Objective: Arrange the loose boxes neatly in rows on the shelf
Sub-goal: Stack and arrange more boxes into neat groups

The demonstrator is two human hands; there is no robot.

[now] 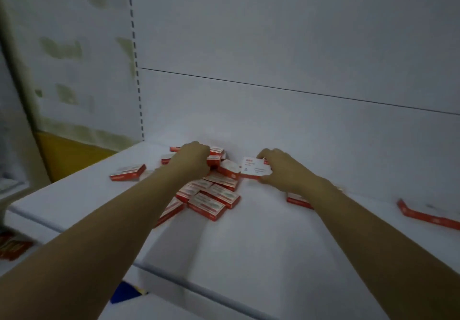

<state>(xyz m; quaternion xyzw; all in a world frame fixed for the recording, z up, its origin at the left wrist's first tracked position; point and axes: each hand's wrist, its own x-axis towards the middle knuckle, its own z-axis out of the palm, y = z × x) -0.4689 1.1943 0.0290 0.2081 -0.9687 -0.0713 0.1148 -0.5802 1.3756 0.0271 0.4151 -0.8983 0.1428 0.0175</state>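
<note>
Several small red and white boxes lie in a loose pile [211, 192] on the white shelf [261, 240], near its back wall. My left hand [193, 161] reaches into the far side of the pile with fingers curled round a red box [214, 159]. My right hand [278, 170] grips a box [254, 168] with its white face toward me, tilted up just right of the pile. One box [128, 172] lies apart at the left. Another box [297, 200] shows partly under my right forearm.
A red box or strip [428, 216] lies at the shelf's far right. The white back panel [273, 110] rises right behind the pile. A slotted upright [135, 58] marks the shelf's left end, with a yellow surface [72, 155] beyond it. A lower shelf [15, 245] holds red items.
</note>
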